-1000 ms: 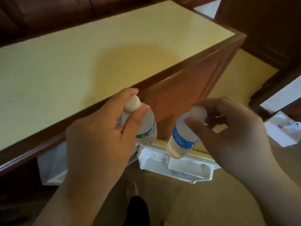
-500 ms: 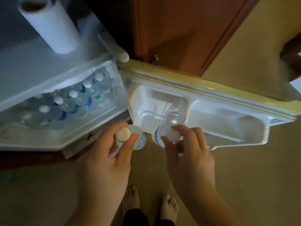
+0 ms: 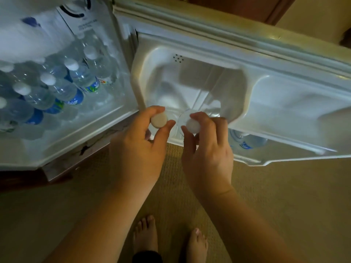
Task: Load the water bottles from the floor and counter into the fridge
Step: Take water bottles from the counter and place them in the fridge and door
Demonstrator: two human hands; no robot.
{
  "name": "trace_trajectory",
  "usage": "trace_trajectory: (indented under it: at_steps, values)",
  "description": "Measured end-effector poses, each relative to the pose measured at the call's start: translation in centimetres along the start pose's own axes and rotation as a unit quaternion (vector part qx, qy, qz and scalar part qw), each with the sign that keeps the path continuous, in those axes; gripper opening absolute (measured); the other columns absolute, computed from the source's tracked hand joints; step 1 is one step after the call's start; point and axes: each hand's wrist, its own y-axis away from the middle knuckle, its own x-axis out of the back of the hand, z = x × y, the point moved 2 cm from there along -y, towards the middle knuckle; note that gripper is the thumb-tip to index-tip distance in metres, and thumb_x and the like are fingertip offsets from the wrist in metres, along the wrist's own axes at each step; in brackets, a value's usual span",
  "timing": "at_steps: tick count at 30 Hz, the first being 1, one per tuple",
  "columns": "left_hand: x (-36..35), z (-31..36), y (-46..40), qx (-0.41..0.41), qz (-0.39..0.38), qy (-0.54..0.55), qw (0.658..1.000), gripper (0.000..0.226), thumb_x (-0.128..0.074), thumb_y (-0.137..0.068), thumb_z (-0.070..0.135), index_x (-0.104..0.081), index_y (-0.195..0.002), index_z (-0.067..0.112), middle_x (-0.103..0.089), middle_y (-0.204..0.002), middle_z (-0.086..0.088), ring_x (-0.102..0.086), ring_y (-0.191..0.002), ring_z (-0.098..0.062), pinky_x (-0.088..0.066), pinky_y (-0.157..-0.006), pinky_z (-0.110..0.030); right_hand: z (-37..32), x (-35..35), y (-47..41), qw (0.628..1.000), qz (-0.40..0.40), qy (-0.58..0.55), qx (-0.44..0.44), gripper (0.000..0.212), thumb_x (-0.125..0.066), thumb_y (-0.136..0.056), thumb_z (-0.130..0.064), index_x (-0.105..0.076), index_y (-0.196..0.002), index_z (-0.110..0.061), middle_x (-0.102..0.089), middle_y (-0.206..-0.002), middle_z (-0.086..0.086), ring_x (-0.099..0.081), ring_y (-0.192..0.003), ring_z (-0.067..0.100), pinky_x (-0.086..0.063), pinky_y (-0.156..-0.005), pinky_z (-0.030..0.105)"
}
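**Desk:** What was the setting?

**Photographer:** A small fridge (image 3: 62,141) stood open above a tan carpet (image 3: 284,205), its door (image 3: 284,114) swung out to the person's right. The cabinet floor was already packed with stored bottles (image 3: 76,82), caps up, filling it from the back wall to the front lip.

**Desk:** And the hands?

**Photographer:** The left hand (image 3: 138,150) pinched the cap of the left bottle (image 3: 159,120) between thumb and forefinger, the other fingers curled under. The right hand (image 3: 207,150) held the cap of the right bottle (image 3: 193,125) the same way, fingertips closed around it. Both bottles hung upright by their caps, side by side, over the hinge-side end of the door shelf (image 3: 190,88).

**Desk:** Why by the caps?

**Photographer:** Probably so they could drop straight down into the narrow pocket; a grip around the body would likely have fouled the front rail. Whether their bases touched the shelf floor could not be told.

**Desk:** Why the door?

**Photographer:** The cabinet looked full, and the pocket was bare. One more bottle (image 3: 248,143) showed under the door's lower edge, on the floor or a lower rack; that was unclear.
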Motion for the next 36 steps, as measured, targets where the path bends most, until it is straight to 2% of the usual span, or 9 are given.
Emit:
trace_trajectory:
  at_steps: [3,6,12,16,20,26,29,34,36]
  values:
    - [0.0,0.4,-0.9,-0.032,-0.014,-0.024,0.999,0.033,-0.071,-0.094,0.041,-0.068,-0.122,0.024,-0.075,-0.096,-0.001,-0.072,-0.081,-0.017,-0.061,-0.07,-0.039,0.8,-0.7,0.3,1.0,-0.02,0.012,-0.012,0.022,-0.069,-0.097,-0.013,-0.066,-0.117,-0.005,-0.06,-0.108,0.012,-0.066,-0.067,0.024,-0.054,-0.048,0.035]
    - [-0.6,1.6,-1.4,-0.053,-0.035,-0.056,0.996,0.029,-0.069,-0.096,0.037,-0.068,-0.119,0.02,-0.068,-0.084,0.008,-0.063,-0.069,-0.011,-0.051,-0.061,-0.016,1.5,-1.6,1.1,0.998,-0.047,0.033,-0.023,0.022,-0.07,-0.096,-0.01,-0.066,-0.117,-0.007,-0.059,-0.106,0.011,-0.063,-0.067,0.026,-0.052,-0.045,0.037]
    - [-3.3,1.8,-2.8,-0.051,-0.103,-0.096,0.989,0.023,-0.067,-0.098,0.032,-0.064,-0.118,0.022,-0.054,-0.076,0.014,-0.043,-0.054,0.0,-0.035,-0.047,-0.006,3.1,-2.8,1.5,0.991,-0.094,0.033,-0.087,0.029,-0.066,-0.095,-0.008,-0.06,-0.123,-0.009,-0.061,-0.117,0.013,-0.069,-0.08,0.037,-0.058,-0.054,0.046]
    - [-4.7,0.6,-3.3,-0.004,-0.159,-0.12,0.98,0.027,-0.06,-0.101,0.032,-0.058,-0.126,0.022,-0.066,-0.098,0.006,-0.057,-0.078,-0.011,-0.047,-0.066,-0.016,3.2,-3.4,0.9,0.986,-0.112,0.038,-0.12,0.034,-0.058,-0.101,-0.01,-0.052,-0.134,-0.015,-0.057,-0.132,0.011,-0.064,-0.102,0.038,-0.055,-0.069,0.046]
    - [-5.3,0.2,-3.7,0.035,-0.174,-0.144,0.974,0.026,-0.057,-0.102,0.03,-0.057,-0.127,0.021,-0.068,-0.11,-0.002,-0.056,-0.085,-0.017,-0.049,-0.072,-0.03,3.7,-4.0,0.8,0.975,-0.151,0.034,-0.16,0.069,-0.054,-0.097,0.001,-0.03,-0.155,-0.027,-0.042,-0.15,0.004,-0.045,-0.134,0.035,-0.052,-0.098,0.052]
    - [-5.7,-0.2,-4.0,0.032,-0.182,-0.168,0.968,0.034,-0.06,-0.101,0.022,-0.053,-0.134,0.021,-0.066,-0.119,-0.001,-0.06,-0.096,-0.017,-0.038,-0.072,-0.026,3.2,-3.6,1.4,0.966,-0.196,0.033,-0.168,0.079,-0.052,-0.103,-0.014,-0.004,-0.162,-0.035,-0.027,-0.163,0.002,-0.035,-0.143,0.029,-0.048,-0.101,0.048]
    - [-5.6,-0.6,-3.8,0.037,-0.207,-0.161,0.964,0.056,-0.062,-0.1,0.02,-0.038,-0.151,0.023,-0.057,-0.136,0.001,-0.056,-0.121,-0.02,-0.039,-0.084,-0.024,2.9,-3.0,2.0,0.967,-0.208,0.008,-0.144,0.085,-0.056,-0.1,-0.009,-0.004,-0.163,-0.032,-0.024,-0.165,0.005,-0.032,-0.148,0.034,-0.046,-0.108,0.051]
    - [-3.7,-0.4,-2.4,0.007,-0.218,-0.139,0.966,0.069,-0.061,-0.1,0.019,-0.026,-0.159,0.022,-0.047,-0.149,0.0,-0.047,-0.133,-0.016,-0.04,-0.1,-0.022,2.1,-1.4,2.8,0.96,-0.238,-0.009,-0.151,0.083,-0.055,-0.099,-0.007,-0.009,-0.163,-0.033,-0.02,-0.168,0.002,-0.025,-0.152,0.025,-0.037,-0.114,0.041]
    - [-2.4,0.4,-1.5,0.012,-0.202,-0.129,0.971,0.069,-0.063,-0.099,0.019,-0.029,-0.159,0.023,-0.045,-0.152,-0.002,-0.046,-0.136,-0.02,-0.037,-0.1,-0.02,1.2,-0.1,2.7,0.963,-0.224,-0.025,-0.145,0.075,-0.057,-0.098,-0.006,-0.023,-0.161,-0.03,-0.031,-0.162,0.005,-0.034,-0.148,0.026,-0.044,-0.11,0.043]
